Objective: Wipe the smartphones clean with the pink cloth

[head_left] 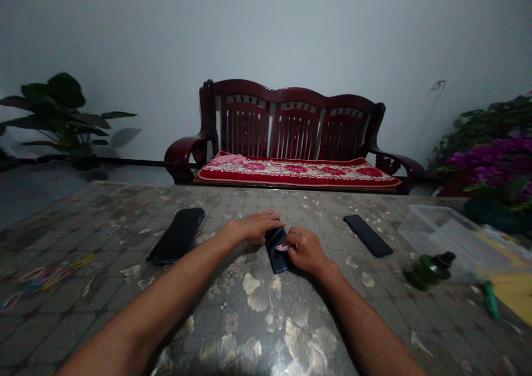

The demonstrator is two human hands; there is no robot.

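Observation:
A dark, glossy smartphone (277,257) lies on the table in front of me, its lower part showing between my hands. My left hand (257,226) rests across the phone's far end with its fingers stretched out flat. Over the phone's right side, my right hand (305,248) is closed, fingers bent. From its fingertips pokes a small pink-and-white piece (282,248), perhaps cloth or paper, against the phone's surface. Most of that piece is hidden by the fingers.
Left of my hands lies a black wallet-like case (178,236), with colourful rubber bands (54,276) farther left. On the right are another dark phone (368,235), a green bottle (428,270), a clear plastic box (419,220) and yellow paper (513,295). A wooden bench (291,96) stands beyond the table.

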